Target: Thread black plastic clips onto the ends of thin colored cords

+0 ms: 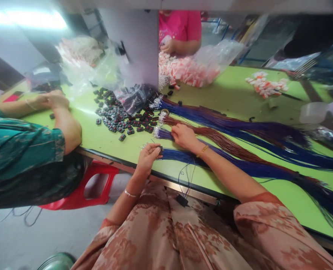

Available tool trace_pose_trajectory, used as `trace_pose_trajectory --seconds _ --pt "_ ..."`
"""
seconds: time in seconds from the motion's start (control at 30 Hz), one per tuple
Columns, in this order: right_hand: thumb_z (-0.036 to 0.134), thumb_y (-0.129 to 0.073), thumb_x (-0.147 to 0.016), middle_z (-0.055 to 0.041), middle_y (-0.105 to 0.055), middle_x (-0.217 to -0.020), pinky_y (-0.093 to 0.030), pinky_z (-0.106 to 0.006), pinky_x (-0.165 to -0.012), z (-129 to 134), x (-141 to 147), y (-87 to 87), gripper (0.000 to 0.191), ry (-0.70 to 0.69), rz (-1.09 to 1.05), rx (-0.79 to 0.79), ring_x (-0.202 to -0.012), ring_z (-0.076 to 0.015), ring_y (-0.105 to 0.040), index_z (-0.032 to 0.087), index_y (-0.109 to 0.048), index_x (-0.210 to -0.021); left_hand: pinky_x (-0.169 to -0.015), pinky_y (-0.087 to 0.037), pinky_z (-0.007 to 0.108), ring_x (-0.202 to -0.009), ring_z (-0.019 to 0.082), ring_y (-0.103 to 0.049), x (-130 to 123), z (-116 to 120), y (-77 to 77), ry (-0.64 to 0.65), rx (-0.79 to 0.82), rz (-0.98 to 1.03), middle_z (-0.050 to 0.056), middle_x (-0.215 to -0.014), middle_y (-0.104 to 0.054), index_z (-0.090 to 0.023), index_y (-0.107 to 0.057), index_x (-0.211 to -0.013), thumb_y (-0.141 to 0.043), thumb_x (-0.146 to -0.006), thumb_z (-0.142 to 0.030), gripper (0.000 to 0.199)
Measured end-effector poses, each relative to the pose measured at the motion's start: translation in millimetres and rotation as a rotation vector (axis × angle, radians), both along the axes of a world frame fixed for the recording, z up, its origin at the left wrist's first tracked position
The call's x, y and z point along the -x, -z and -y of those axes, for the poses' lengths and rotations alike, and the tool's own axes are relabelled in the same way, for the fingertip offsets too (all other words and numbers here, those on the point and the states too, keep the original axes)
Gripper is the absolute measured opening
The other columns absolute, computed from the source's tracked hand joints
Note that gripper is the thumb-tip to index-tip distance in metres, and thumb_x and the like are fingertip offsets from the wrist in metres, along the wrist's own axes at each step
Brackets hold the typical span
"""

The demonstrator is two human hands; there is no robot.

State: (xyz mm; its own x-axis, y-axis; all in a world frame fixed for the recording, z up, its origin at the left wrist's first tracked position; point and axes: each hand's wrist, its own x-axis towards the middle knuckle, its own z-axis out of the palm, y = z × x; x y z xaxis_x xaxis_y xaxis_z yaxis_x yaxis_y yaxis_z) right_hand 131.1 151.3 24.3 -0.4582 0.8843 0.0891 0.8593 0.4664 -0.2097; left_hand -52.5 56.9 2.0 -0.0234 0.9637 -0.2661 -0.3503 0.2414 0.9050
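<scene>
My left hand (148,155) is near the table's front edge, thumb and fingers pinched on a small black plastic connector housing (160,150). Just behind the housing, blue wires (173,154) lie along the tabletop. My right hand (184,137) rests over the wire bundles, its fingers curled together beside the silvery tips of a second blue bundle (164,133); whatever they pinch is hidden. A brown wire bundle (219,135) runs past the back of this hand. Another black connector (182,200) hangs on thin wires over the front edge, against my clothing.
Loose black connectors (118,118) lie heaped left of the bundles, by a plastic bag (138,98). Farther blue wires (211,116) stretch rightward. Orange-and-white parts (186,71) are piled before a person in pink (183,28). At left sits a person in green (22,150), beside a red stool (98,183).
</scene>
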Motion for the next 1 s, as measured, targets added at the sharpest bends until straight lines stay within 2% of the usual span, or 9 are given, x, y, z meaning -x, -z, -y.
trace_pose_trajectory --seconds 0.1,0.17,0.23,0.4,0.57,0.7,0.87,1.0 --pt "0.018 -0.043 -0.090 -0.0203 -0.063 -0.101 -0.032 -0.033 -0.067 7.9 1.4 -8.8 0.023 0.005 0.076 -0.066 -0.091 -0.0269 -0.054 0.010 -0.063 -0.099 -0.066 -0.053 0.024 -0.070 0.011 -0.061 -4.1 2.3 -4.2 -0.019 -0.033 -0.031 0.002 -0.078 -0.065 -0.015 -0.064 -0.094 -0.081 -0.063 -0.041 0.043" --pt "0.021 -0.043 -0.091 -0.0181 -0.066 -0.095 -0.031 -0.032 -0.066 11.3 5.2 -15.3 0.023 0.021 0.030 -0.026 -0.083 -0.0247 -0.056 0.011 -0.063 -0.100 -0.067 -0.053 0.024 -0.072 0.011 -0.061 -8.0 2.4 -6.8 -0.024 -0.061 -0.034 0.001 -0.080 -0.065 -0.016 -0.064 -0.095 -0.079 -0.065 -0.040 0.041" --pt "0.023 -0.044 -0.091 -0.0120 -0.067 -0.086 -0.030 -0.030 -0.064 12.3 12.4 -20.8 0.021 0.022 -0.112 0.045 -0.072 -0.0202 -0.055 0.014 -0.062 -0.096 -0.068 -0.053 0.024 -0.073 0.011 -0.061 -11.4 1.3 -7.3 -0.023 -0.072 -0.005 0.001 -0.082 -0.065 -0.018 -0.063 -0.095 -0.079 -0.066 -0.039 0.039" --pt "0.023 -0.050 -0.083 -0.0001 -0.061 -0.070 -0.032 -0.024 -0.060 11.4 36.9 -29.3 0.014 -0.112 -0.608 0.207 -0.061 -0.0113 -0.048 0.016 -0.060 -0.078 -0.067 -0.051 0.023 -0.071 0.009 -0.060 -13.1 -3.1 -0.1 -0.029 -0.025 0.138 0.000 -0.084 -0.064 -0.018 -0.061 -0.095 -0.080 -0.065 -0.036 0.039" --pt "0.027 -0.056 -0.075 0.0040 -0.052 -0.059 -0.030 -0.022 -0.054 21.3 40.5 -33.0 0.013 -0.096 -0.843 0.364 -0.055 -0.0081 -0.040 0.015 -0.059 -0.071 -0.067 -0.051 0.021 -0.072 0.009 -0.060 -9.9 -4.4 5.0 -0.032 -0.001 0.238 0.001 -0.085 -0.064 -0.017 -0.063 -0.097 -0.082 -0.063 -0.032 0.042" --pt "0.027 -0.058 -0.072 0.0055 -0.047 -0.055 -0.027 -0.021 -0.050 36.5 25.8 -26.6 0.013 -0.068 -0.879 0.448 -0.051 -0.0069 -0.035 0.015 -0.060 -0.069 -0.067 -0.051 0.021 -0.074 0.009 -0.060 -9.5 -4.8 4.3 -0.028 -0.006 0.289 0.000 -0.085 -0.064 -0.018 -0.062 -0.096 -0.081 -0.065 -0.027 0.037" --pt "0.026 -0.058 -0.072 0.0054 -0.046 -0.056 -0.028 -0.021 -0.052 52.9 12.5 -11.5 0.011 -0.046 -0.812 0.329 -0.053 -0.0075 -0.037 0.016 -0.060 -0.068 -0.069 -0.051 0.022 -0.074 0.010 -0.061 -8.3 -5.7 2.6 0.000 -0.002 0.322 0.000 -0.083 -0.062 -0.019 -0.062 -0.099 -0.076 -0.071 -0.023 0.032" --pt "0.022 -0.057 -0.072 0.0048 -0.048 -0.058 -0.029 -0.021 -0.054 59.2 10.7 -8.5 0.007 -0.048 -0.755 0.241 -0.054 -0.0079 -0.039 0.016 -0.059 -0.068 -0.070 -0.050 0.023 -0.075 0.010 -0.061 -6.3 -6.9 2.9 0.026 0.007 0.322 0.001 -0.083 -0.063 -0.018 -0.062 -0.098 -0.074 -0.073 -0.022 0.028"
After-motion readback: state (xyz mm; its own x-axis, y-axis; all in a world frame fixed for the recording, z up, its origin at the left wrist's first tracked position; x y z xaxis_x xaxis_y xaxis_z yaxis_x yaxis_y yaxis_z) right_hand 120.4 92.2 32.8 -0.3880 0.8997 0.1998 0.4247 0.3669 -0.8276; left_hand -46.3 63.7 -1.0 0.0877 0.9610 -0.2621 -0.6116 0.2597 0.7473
